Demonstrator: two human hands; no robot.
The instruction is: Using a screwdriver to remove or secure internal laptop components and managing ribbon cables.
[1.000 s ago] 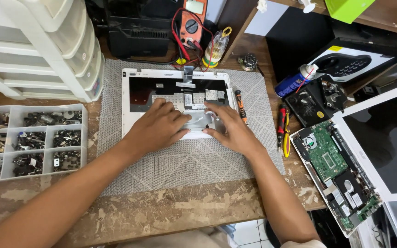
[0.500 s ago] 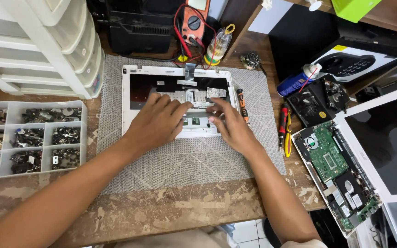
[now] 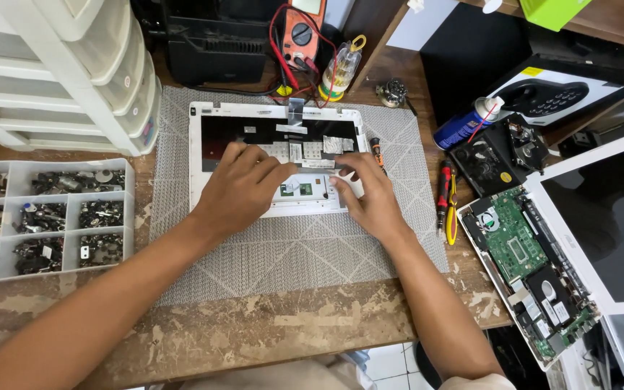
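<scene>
Both hands press flat on a white laptop cover lying inside-up on a grey mat: the left hand fingers spread over its middle, the right hand pinching a small part near the silver foil patches; what it grips is too small to tell. Right of the mat lie screwdrivers and an opened laptop; left, a parts tray on the tabletop.
</scene>
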